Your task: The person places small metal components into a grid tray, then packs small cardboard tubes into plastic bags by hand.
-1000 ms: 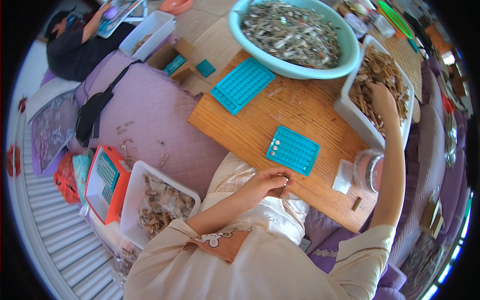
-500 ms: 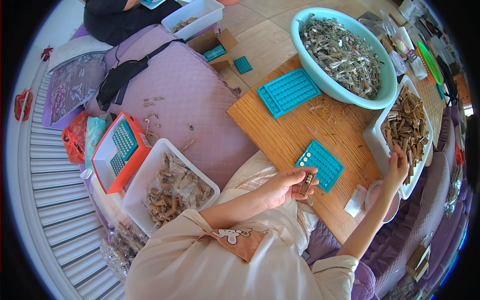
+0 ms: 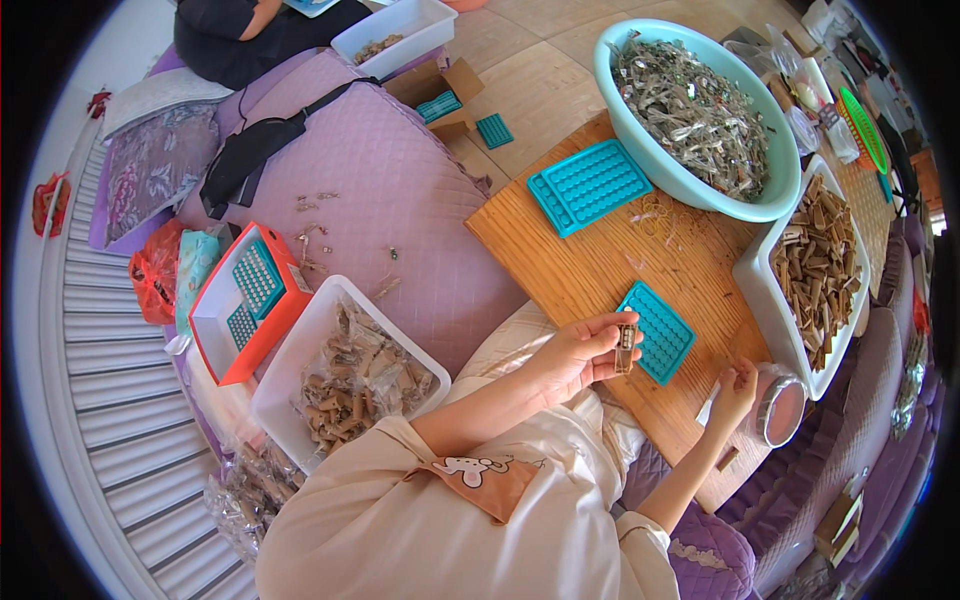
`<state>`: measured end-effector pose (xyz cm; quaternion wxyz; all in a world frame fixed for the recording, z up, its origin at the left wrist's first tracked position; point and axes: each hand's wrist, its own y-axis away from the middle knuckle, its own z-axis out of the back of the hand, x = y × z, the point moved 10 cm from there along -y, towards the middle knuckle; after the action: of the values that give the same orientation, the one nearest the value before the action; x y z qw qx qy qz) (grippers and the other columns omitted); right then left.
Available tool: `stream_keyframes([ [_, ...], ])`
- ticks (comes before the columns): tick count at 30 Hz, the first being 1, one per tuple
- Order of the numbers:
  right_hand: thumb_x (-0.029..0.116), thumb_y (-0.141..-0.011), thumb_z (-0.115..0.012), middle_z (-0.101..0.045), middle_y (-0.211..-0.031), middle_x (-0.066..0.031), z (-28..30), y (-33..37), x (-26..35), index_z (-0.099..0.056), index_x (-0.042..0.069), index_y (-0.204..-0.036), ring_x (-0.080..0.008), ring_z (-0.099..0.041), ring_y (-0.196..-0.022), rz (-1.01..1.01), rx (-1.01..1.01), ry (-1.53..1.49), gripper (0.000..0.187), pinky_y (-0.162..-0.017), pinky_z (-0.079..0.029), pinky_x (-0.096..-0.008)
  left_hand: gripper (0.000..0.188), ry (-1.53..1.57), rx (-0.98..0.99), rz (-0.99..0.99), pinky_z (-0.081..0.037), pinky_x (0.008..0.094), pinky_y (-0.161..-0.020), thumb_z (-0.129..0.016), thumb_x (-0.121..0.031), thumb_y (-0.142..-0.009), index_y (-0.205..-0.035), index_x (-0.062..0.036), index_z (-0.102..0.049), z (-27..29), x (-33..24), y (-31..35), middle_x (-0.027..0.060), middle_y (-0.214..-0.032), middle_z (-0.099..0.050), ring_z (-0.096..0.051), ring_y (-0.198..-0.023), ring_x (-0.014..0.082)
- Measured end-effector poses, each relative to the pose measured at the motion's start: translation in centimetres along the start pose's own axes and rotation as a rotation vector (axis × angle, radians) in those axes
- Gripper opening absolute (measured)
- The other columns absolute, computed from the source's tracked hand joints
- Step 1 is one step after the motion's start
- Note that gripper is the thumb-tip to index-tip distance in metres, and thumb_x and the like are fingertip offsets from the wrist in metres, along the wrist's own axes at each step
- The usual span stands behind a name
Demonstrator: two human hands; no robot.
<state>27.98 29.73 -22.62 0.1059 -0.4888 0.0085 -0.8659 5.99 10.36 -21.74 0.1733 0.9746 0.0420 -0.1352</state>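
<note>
My left hand (image 3: 577,353) holds a small brown tube-like piece (image 3: 627,348) upright at the near edge of a small teal grid tray (image 3: 657,331) on the wooden board (image 3: 600,260). My right hand (image 3: 735,384) rests on the board beside a round tin (image 3: 783,410), fingertips pinched together; whether anything is in them I cannot tell. A white tray of brown tubes (image 3: 815,265) lies just beyond the right hand.
A larger teal grid tray (image 3: 590,186) and a pale green basin of shredded scraps (image 3: 700,115) sit further back on the board. To my left stand a white bin of brown pieces (image 3: 350,375) and an orange box (image 3: 245,300). Another person (image 3: 250,30) sits at top left.
My right hand came back from the white tray of tubes to the board by the tin. My left hand lifted the small piece up to the small teal tray's edge. The view shifted.
</note>
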Motion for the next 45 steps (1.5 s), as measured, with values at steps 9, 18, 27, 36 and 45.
stream_keyframes([
  [9,0.005,-0.072,-0.057,-0.06,-0.083,-0.017,0.4,3.6,3.2,-0.055,-0.001,-0.093,-0.027,-0.06,-0.073,0.141,0.039,0.602,0.022,-0.065,-0.045,-0.0333,0.034,-0.03,0.058,-0.111,-0.047,0.0319,-0.082,-0.053,-0.017,-0.083,-0.113,-0.0044,-0.047,-1.6,-2.7,0.7,0.0098,-0.102,-0.054,-0.055,-0.095,0.0209],
  [18,0.002,-0.081,-0.052,-0.06,-0.093,-0.0122,-1.9,8.0,12.6,-0.053,-0.006,-0.103,-0.0143,-0.057,-0.082,0.043,0.023,-0.312,0.023,-0.074,-0.046,-0.0257,0.039,-0.352,0.031,-0.389,-0.046,0.0323,-0.081,-0.057,-0.017,-0.08,-0.114,-0.0015,-0.045,-4.4,-4.6,2.6,0.0119,-0.104,-0.055,-0.052,-0.101,0.0258],
  [27,-0.006,-0.073,-0.055,-0.06,-0.094,-0.0166,-5.5,11.8,20.1,-0.056,-0.003,-0.1,-0.0252,-0.059,-0.087,0.311,0.041,-0.339,0.026,-0.075,-0.046,-0.0298,0.034,-0.564,0.215,-0.702,-0.041,0.032,-0.089,-0.054,-0.004,-0.081,-0.113,0.0044,-0.044,-8.3,-5.1,4.6,0.0171,-0.112,-0.05,-0.048,-0.106,0.0224],
  [36,-0.008,-0.07,-0.058,-0.06,-0.093,-0.0174,-6.1,11.7,20.9,-0.056,-0.004,-0.099,-0.0274,-0.06,-0.084,0.377,0.057,-0.29,0.029,-0.072,-0.048,-0.0316,0.036,-0.667,0.205,-0.69,-0.04,0.0314,-0.09,-0.054,-0.001,-0.08,-0.113,0.0051,-0.043,-8.4,-4.7,4.4,0.0174,-0.116,-0.047,-0.046,-0.109,0.0226],
  [45,-0.01,-0.065,-0.058,-0.059,-0.085,-0.0153,-6.3,11.9,21.7,-0.055,-0.003,-0.096,-0.0281,-0.059,-0.075,0.474,0.02,-0.169,0.032,-0.065,-0.048,-0.0321,0.043,-0.959,0.039,-0.692,-0.039,0.0318,-0.09,-0.056,-0.024,-0.08,-0.11,0.0059,-0.045,-8.2,-4.1,4.1,0.0174,-0.11,-0.052,-0.049,-0.104,0.0207],
])
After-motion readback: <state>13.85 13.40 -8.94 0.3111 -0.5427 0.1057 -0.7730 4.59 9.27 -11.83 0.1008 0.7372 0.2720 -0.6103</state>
